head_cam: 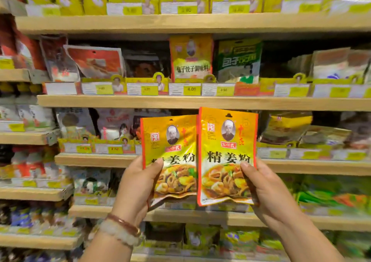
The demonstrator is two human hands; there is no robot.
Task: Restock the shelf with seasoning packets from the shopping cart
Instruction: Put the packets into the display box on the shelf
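Note:
Two identical yellow-orange seasoning packets are held up side by side in front of the shelves. My left hand grips the left packet by its lower left edge, thumb on the front. My right hand grips the right packet at its lower right edge, thumb on the front. The right packet slightly overlaps the left one. Both face me, upright, level with the third wooden shelf. The shopping cart is out of view.
Wooden shelves fill the view, stocked with seasoning packets behind yellow price tags. A similar yellow packet and a green packet stand on the shelf above. A dark gap lies right of the green packet.

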